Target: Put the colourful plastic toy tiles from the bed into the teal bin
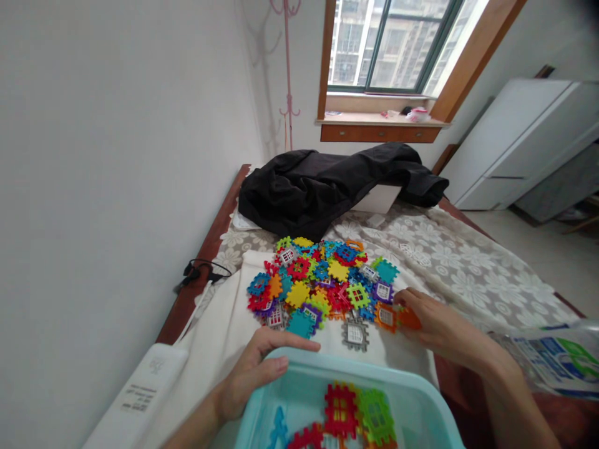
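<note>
Orange piece point(410, 318) at the right hand point(433, 318), tub point(355, 368) under the left point(243, 378)

The orange piece sits against the right hand, at the near right edge of a pile of notched tiles point(337, 271). It looks like thin moulded plastic: probably light, stiff, a little slick, and unlikely to break. The toothed rim should give the best hold, pinched across opposite edges; the notches may snag on neighbours. The right fingers curl about this piece; whether they pinch it or merely rest against it, I cannot tell.

Just beside it lies an orange window tile point(386, 317), and a grey tile point(355, 335) lies at the pile's near edge. All are on a white cloth point(224, 318) spread over the bed.

Nearer the person, the tub holds a red window tile point(341, 408), a green one point(377, 411) and others. The left thumb and index finger are spread apart over its far left corner, touching the rim, with no tile in them. A black cloth point(322, 181) lies beyond the pile.
</note>
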Tool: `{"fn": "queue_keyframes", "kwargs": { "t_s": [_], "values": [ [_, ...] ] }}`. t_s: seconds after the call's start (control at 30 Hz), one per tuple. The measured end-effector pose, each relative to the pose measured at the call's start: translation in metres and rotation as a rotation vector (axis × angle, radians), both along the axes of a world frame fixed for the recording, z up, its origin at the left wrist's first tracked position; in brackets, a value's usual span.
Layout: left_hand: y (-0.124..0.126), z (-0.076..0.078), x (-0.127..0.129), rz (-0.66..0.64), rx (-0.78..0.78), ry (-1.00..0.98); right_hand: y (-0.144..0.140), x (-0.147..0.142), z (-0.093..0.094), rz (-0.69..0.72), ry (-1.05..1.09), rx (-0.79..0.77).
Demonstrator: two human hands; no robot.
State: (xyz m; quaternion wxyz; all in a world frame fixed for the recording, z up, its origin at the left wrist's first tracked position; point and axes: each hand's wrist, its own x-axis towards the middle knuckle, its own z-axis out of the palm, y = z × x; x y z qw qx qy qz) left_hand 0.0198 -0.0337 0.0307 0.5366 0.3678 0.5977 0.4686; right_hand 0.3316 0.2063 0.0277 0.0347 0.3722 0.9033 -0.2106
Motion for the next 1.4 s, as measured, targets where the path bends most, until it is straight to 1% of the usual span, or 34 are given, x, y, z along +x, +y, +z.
{"fn": "queue_keyframes", "kwargs": {
  "t_s": [0.07,0.13,0.23,0.33,0.43,0.5,0.6,0.7,0.77,0.83,0.9,1.03,1.1,1.27,1.33,1.4],
  "values": [
    [0.000,0.000,0.000,0.000,0.004,0.000,-0.001,-0.005,0.005,0.034,0.070,-0.005],
    [0.000,0.000,0.000,0.002,0.006,0.002,-0.003,-0.010,0.004,0.070,0.128,-0.002],
    [0.000,0.000,0.000,0.003,0.007,0.003,-0.008,-0.018,-0.007,0.104,0.124,0.008],
    [0.000,0.001,0.000,0.003,0.015,0.015,-0.010,-0.023,-0.020,0.109,0.073,0.068],
    [0.000,0.002,0.000,0.003,0.014,0.024,-0.007,-0.024,-0.027,0.115,0.049,0.109],
    [0.000,0.002,0.000,0.004,0.012,0.016,-0.005,-0.024,-0.025,0.119,0.053,0.095],
    [0.000,0.002,0.001,0.001,0.015,-0.005,-0.008,-0.025,-0.014,0.143,0.136,0.042],
    [0.000,0.001,0.000,-0.003,0.019,0.014,-0.019,-0.033,-0.004,0.245,0.241,-0.059],
    [0.001,0.001,0.000,-0.002,0.021,0.038,-0.028,-0.042,-0.005,0.326,0.271,-0.108],
    [0.001,0.000,0.000,0.002,0.021,0.045,-0.035,-0.051,-0.011,0.404,0.260,-0.104],
    [0.001,-0.001,0.000,0.006,0.017,0.041,-0.039,-0.060,-0.020,0.469,0.223,-0.058],
    [0.000,-0.002,0.000,0.000,0.029,0.050,-0.043,-0.070,-0.039,0.501,0.191,0.056],
    [0.000,-0.002,0.000,-0.005,0.040,0.046,-0.045,-0.074,-0.048,0.526,0.219,0.109],
    [0.000,-0.001,-0.001,-0.012,0.059,0.075,-0.049,-0.082,-0.071,0.641,0.343,0.243],
    [0.001,0.000,-0.001,-0.019,0.054,0.061,-0.049,-0.083,-0.076,0.646,0.382,0.271],
    [0.001,0.001,-0.001,-0.030,0.053,0.057,-0.048,-0.083,-0.078,0.642,0.411,0.271]
  ]
}}
